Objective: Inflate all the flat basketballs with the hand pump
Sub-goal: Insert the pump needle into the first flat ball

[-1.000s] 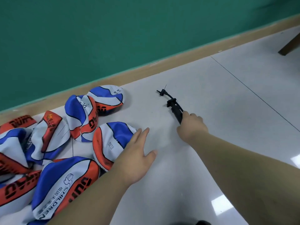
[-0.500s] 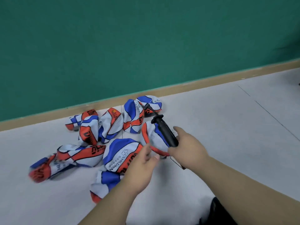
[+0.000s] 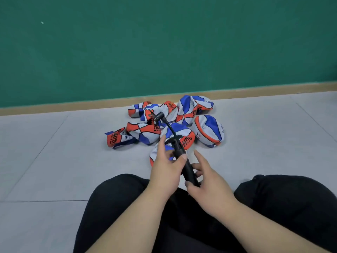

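Observation:
Several flat basketballs (image 3: 208,130), red, white and blue, lie in a heap on the grey floor near the wall. In front of the heap both my hands hold a black hand pump (image 3: 188,170) in the air above my lap. My left hand (image 3: 167,167) grips the upper part of the barrel, thumb across it. My right hand (image 3: 206,181) holds the lower end, thumb on the barrel and fingers behind it. The pump's thin hose (image 3: 168,126) arcs up to a black nozzle end over the balls.
My legs in black trousers (image 3: 284,207) spread left and right at the bottom of the view. A green wall (image 3: 164,42) with a wooden skirting board (image 3: 73,105) runs behind the heap. Grey floor tiles (image 3: 54,152) stretch to both sides.
My right hand has carried the pump from the floor back to my lap. My left hand has come off the floor and taken hold of the barrel. The view has pulled back from the balls.

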